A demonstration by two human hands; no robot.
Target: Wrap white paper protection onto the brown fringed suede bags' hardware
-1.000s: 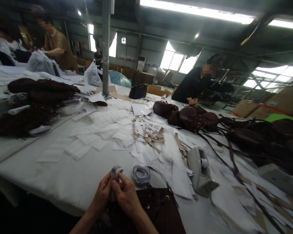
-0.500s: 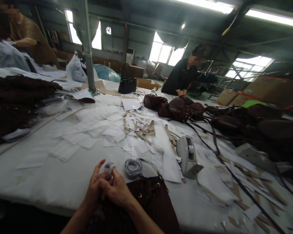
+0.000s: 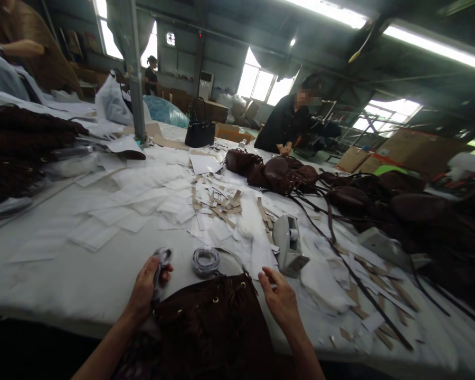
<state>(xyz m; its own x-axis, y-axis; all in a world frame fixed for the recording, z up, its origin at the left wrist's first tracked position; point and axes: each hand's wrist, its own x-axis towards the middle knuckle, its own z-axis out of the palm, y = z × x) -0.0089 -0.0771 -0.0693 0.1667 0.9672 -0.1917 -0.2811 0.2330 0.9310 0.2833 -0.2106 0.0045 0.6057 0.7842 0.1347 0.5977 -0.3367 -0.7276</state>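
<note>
A dark brown drawstring bag [image 3: 221, 322] with brass eyelets lies at the near table edge. My left hand [image 3: 143, 285] is closed around a grey wrapped strap [image 3: 164, 256] at the bag's left side; its top end is looped above the fingers. Past the bag's mouth rests a coiled strap [image 3: 206, 262] in the same grey wrapping, with a dark strap running from it to the bag. My right hand [image 3: 279, 298] is empty, fingers apart, just right of the bag. A grey tape dispenser [image 3: 290, 245] stands beyond it.
White paper sheets [image 3: 130, 219] and brown card strips [image 3: 225, 203] litter the white table [image 3: 63, 285]. Brown bags [image 3: 277, 174] with long straps lie at the right, more dark goods [image 3: 19, 148] at the left. A post [image 3: 136, 89] rises at the far side. Co-workers stand behind the table.
My hands have parted: the right has let go and swung right past the bag, while the left keeps the wrapped strap and has shifted slightly left. The view has turned a little to the right.
</note>
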